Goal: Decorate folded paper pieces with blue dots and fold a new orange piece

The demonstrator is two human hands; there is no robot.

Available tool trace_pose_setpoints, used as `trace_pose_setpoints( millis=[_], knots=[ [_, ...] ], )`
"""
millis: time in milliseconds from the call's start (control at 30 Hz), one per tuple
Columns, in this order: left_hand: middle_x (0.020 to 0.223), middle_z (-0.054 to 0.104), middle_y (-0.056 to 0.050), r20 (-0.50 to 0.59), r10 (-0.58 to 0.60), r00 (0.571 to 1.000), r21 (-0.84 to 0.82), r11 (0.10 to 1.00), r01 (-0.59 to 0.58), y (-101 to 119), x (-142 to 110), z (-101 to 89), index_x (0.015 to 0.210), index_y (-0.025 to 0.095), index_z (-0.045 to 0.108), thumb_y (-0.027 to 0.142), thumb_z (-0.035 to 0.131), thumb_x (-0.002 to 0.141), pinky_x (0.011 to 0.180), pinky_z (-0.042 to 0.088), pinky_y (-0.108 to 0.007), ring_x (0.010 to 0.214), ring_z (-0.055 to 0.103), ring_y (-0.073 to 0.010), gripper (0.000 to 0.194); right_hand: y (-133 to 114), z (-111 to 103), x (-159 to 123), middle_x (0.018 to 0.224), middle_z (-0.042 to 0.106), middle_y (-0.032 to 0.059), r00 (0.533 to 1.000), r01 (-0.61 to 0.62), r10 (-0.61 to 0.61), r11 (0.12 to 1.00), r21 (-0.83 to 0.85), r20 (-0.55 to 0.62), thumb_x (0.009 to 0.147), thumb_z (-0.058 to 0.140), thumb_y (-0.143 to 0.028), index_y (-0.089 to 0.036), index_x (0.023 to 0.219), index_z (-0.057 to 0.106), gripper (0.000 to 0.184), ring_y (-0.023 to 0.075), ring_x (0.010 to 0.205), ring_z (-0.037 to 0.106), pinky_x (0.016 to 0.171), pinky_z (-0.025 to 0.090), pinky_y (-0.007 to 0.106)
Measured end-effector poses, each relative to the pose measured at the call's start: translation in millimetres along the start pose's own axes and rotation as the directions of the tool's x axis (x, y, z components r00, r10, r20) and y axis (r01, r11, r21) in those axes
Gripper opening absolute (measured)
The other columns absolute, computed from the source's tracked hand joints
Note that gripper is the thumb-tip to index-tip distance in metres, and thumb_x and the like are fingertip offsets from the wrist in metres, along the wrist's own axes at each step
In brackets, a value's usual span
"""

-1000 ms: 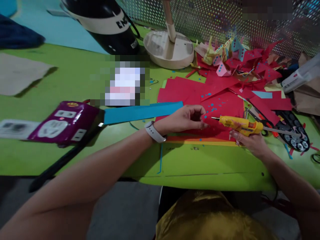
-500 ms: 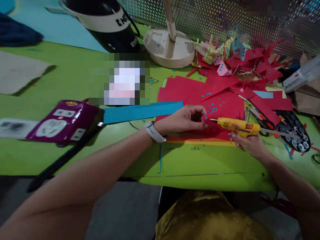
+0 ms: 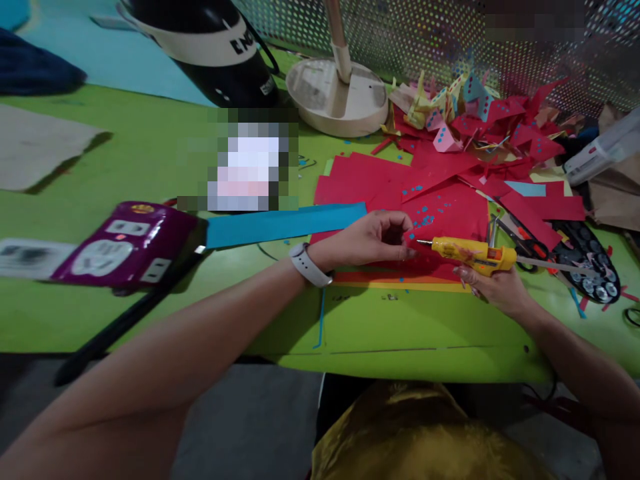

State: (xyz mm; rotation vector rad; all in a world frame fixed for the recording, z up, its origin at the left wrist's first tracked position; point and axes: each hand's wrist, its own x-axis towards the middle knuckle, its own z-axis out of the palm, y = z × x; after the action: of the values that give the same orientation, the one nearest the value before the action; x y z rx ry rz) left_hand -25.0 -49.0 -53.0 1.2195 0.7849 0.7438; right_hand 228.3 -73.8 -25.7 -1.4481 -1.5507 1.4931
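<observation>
My right hand (image 3: 493, 287) is wrapped round the grip of a yellow hot glue gun (image 3: 473, 253). A glue stick (image 3: 545, 265) pokes out of its back, and its metal nozzle points left at my left fingertips. My left hand (image 3: 377, 239), with a pale watch strap on the wrist, is curled with thumb and fingers drawn together. What those fingers hold, if anything, blends into the red behind and cannot be made out. A tiny blue paper dot (image 3: 411, 236) shows between them and the nozzle. Beneath both hands lie red paper sheets (image 3: 357, 177) with several blue dots (image 3: 426, 219) scattered over them.
A blue paper strip (image 3: 285, 225) reaches left to a purple power socket box (image 3: 130, 243). Behind stand a black tumbler (image 3: 210, 47) and a round lamp base (image 3: 335, 100). Folded dotted paper pieces (image 3: 480, 107) heap at the back right, near a black palette (image 3: 595, 267).
The glue gun and my right hand have shifted very slightly left, bringing the nozzle a touch nearer my left fingers. My left hand stays where it was.
</observation>
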Motion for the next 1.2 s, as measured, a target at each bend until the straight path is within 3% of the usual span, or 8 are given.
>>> trace_pose_setpoints(
  millis=[267, 400, 500, 867, 1033, 1200],
  knots=[
    [0.072, 0.059, 0.007, -0.008, -0.008, 1.0, 0.01, 1.0, 0.008, 0.4, 0.1, 0.6, 0.082, 0.019, 0.052, 0.024, 0.082, 0.066, 0.065, 0.046, -0.02, 0.067, 0.057, -0.0072, 0.034, -3.4, 1.8, -0.1, 0.048, 0.048, -0.0046, 0.999, 0.038, -0.038, 0.999, -0.005, -0.002, 0.064, 0.08, -0.059, -0.023, 0.081, 0.068, 0.043, 0.0117, 0.043, 0.046, 0.037, 0.043, 0.025],
    [0.073, 0.059, 0.006, -0.022, -0.018, 1.0, 0.03, 0.999, 0.019, 0.0, -0.3, 0.5, 0.082, 0.02, 0.053, 0.026, 0.082, 0.066, 0.067, 0.046, -0.021, 0.068, 0.057, -0.0078, 0.034, 0.6, 0.6, 0.4, 0.053, 0.054, -0.0015, 0.999, 0.032, -0.033, 0.999, -0.029, -0.003, 0.065, 0.079, -0.061, -0.023, 0.084, 0.069, 0.043, 0.0148, 0.048, 0.053, 0.04, 0.048, 0.027],
    [0.072, 0.06, 0.006, -0.023, -0.028, 0.999, 0.035, 0.999, 0.029, 0.3, -0.1, 0.5, 0.081, 0.02, 0.053, 0.026, 0.082, 0.066, 0.066, 0.046, -0.021, 0.067, 0.057, -0.0082, 0.033, 0.4, 1.0, -0.3, 0.055, 0.058, -0.0008, 1.0, 0.014, -0.015, 0.999, -0.045, -0.022, 0.064, 0.079, -0.061, -0.024, 0.083, 0.071, 0.043, 0.0134, 0.044, 0.049, 0.038, 0.047, 0.028],
    [0.072, 0.059, 0.007, -0.023, -0.008, 1.0, 0.035, 0.999, 0.009, 1.1, -0.3, 0.7, 0.081, 0.019, 0.054, 0.022, 0.081, 0.066, 0.065, 0.046, -0.021, 0.066, 0.058, -0.008, 0.031, -0.8, 1.4, 0.6, 0.05, 0.05, -0.005, 1.0, 0.031, -0.031, 0.999, -0.036, -0.003, 0.064, 0.078, -0.059, -0.022, 0.083, 0.07, 0.042, 0.0095, 0.04, 0.039, 0.037, 0.042, 0.025],
    [0.073, 0.06, 0.006, -0.019, 0.003, 1.0, 0.036, 0.999, -0.002, 0.6, -0.1, 0.2, 0.081, 0.019, 0.053, 0.024, 0.081, 0.067, 0.066, 0.047, -0.021, 0.067, 0.059, -0.008, 0.032, 1.9, 0.0, -0.2, 0.051, 0.055, -0.0042, 0.999, 0.034, -0.036, 0.997, -0.067, -0.025, 0.066, 0.078, -0.057, -0.023, 0.084, 0.07, 0.039, 0.0109, 0.041, 0.043, 0.039, 0.045, 0.026],
    [0.071, 0.058, 0.007, -0.037, -0.01, 0.999, 0.033, 0.999, 0.011, 0.6, -1.2, 0.5, 0.084, 0.019, 0.053, 0.022, 0.081, 0.067, 0.065, 0.047, -0.021, 0.066, 0.058, -0.0079, 0.033, 9.2, -2.0, -3.5, 0.065, 0.065, 0.0007, 0.996, 0.054, -0.066, 0.981, -0.189, -0.06, 0.071, 0.077, -0.053, -0.023, 0.087, 0.071, 0.035, 0.0156, 0.052, 0.056, 0.05, 0.055, 0.031]
  ],
)
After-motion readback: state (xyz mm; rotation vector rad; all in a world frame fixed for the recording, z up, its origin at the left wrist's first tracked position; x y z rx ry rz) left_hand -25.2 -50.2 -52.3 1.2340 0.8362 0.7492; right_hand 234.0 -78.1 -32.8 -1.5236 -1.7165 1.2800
